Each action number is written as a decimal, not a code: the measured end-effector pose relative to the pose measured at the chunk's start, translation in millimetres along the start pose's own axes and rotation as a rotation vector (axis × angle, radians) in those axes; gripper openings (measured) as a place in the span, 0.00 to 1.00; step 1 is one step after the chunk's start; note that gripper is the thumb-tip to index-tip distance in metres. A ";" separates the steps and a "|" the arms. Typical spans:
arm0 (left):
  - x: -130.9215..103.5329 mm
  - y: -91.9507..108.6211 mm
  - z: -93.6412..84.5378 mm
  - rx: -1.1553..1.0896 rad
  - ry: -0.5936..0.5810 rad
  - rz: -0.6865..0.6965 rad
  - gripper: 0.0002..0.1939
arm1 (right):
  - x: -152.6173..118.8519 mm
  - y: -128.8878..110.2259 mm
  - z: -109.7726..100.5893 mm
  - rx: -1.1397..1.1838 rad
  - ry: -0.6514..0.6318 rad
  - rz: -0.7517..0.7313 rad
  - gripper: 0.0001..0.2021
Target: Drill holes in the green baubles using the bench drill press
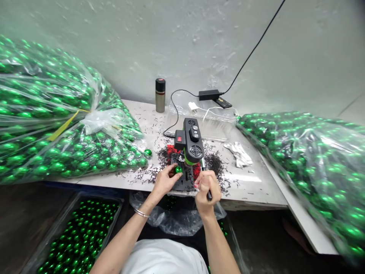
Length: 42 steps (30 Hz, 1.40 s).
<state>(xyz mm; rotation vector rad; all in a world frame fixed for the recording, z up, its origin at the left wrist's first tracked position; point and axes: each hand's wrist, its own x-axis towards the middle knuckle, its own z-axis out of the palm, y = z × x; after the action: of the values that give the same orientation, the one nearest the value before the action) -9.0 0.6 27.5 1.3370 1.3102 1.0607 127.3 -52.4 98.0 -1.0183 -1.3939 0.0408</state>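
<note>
My left hand (168, 178) pinches a shiny green ball (178, 169) between thumb and fingers, beside the head of a small black bench drill press (194, 140). Wrapped round the machine's black-ended lever handle (209, 195) is my right hand (208, 187), to the right of the base. A black slotted base plate (182, 184) lies under the ball. Whether the ball touches the tool tip cannot be seen. Red material (171, 150) and heaps of dark shavings (215, 165) surround the machine.
Large clear bags of green balls stand left (57, 152) and right (313, 171). Behind are a bottle (160, 96), a power adapter (209, 94) and a clear plastic tray (182, 118). A white glove (239, 154) lies right. Below left, a bin (121, 201) holds balls; a plastic bag (182, 224) hangs at the front.
</note>
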 end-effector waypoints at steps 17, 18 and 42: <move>-5.9 -19.7 15.3 0.513 0.125 0.599 0.15 | -1.5 -1.2 0.0 -0.001 0.005 -0.018 0.15; -4.9 -20.1 15.3 0.499 0.116 0.572 0.15 | -1.9 -0.8 0.0 -0.001 0.004 -0.018 0.15; -3.0 -20.1 14.5 0.439 0.048 0.485 0.18 | -39.6 49.7 13.1 0.039 0.075 -0.182 0.17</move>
<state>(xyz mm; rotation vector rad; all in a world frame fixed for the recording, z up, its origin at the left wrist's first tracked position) 1.7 -3.8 5.3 2.0438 1.3350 1.1672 133.0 -38.1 34.9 -0.8487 -1.4068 -0.1031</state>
